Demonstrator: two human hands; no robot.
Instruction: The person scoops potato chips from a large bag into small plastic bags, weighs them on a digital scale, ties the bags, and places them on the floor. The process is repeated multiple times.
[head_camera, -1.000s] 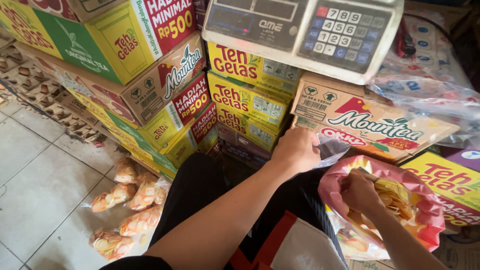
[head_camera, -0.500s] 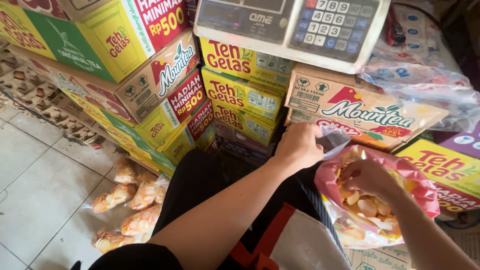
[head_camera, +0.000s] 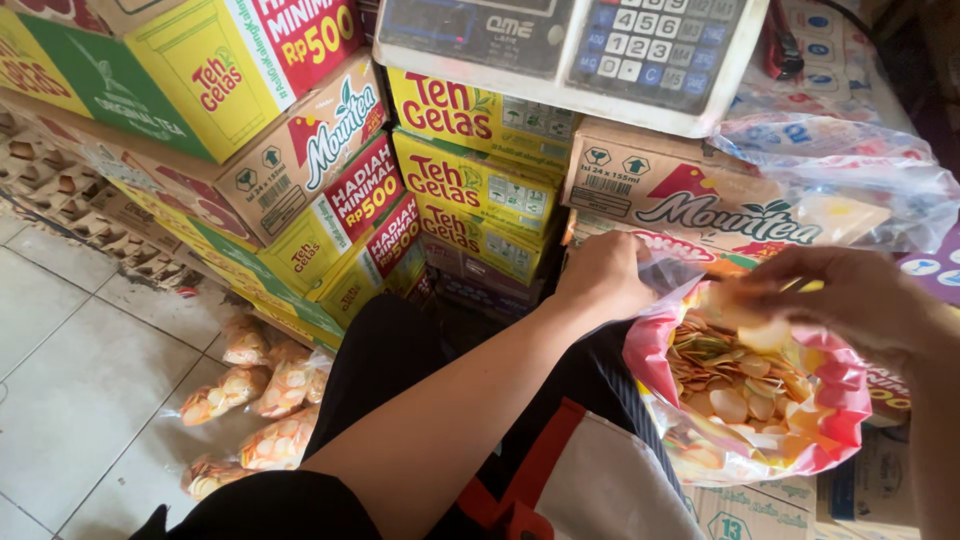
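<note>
A large clear plastic bag with a pink rolled rim (head_camera: 830, 400) sits open in front of me, filled with round raw crackers (head_camera: 735, 385) in cream, orange and pink. My left hand (head_camera: 605, 275) grips the bag's near-left edge and holds it open. My right hand (head_camera: 850, 300) hovers over the bag's mouth at the right, fingers curled around a few crackers. My dark-clothed lap lies below the bag.
A digital weighing scale (head_camera: 570, 45) sits on stacked drink cartons (head_camera: 470, 185) ahead. Several small sealed packs of crackers (head_camera: 255, 395) lie on the tiled floor at lower left. A clear plastic bag (head_camera: 840, 175) rests on a carton at right. Egg trays (head_camera: 60, 195) stand at far left.
The view has moved closer and the bag now stands wider open. My right hand has risen from inside the bag to just above its mouth.
</note>
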